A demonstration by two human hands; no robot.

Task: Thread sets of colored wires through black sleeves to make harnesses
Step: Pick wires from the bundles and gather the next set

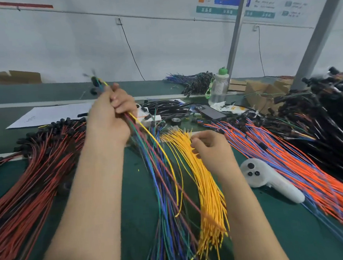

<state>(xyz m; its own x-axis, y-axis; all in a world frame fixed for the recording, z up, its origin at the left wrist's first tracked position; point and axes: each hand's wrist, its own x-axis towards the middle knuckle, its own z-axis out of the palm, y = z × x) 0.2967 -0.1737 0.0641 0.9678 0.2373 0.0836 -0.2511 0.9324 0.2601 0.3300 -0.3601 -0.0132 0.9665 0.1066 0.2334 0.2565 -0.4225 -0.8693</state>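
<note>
Green desk [285, 233]: yellow wires [209, 188] piled at centre, lying near-to-far. Wire set [140, 128] raised above the desk, long axis slanting, tips up-left, tails trailing down-right. Left grip [110, 115] closed round the set. Right grip [210, 147] curled over the yellow wires; cannot tell whether it holds any.

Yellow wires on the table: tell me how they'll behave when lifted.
Probably floppy: the yellow wires lie in loose curves, and one held by the left hand droops. Likely light, being thin. Strands may slide apart; nothing visible ties them.
</note>
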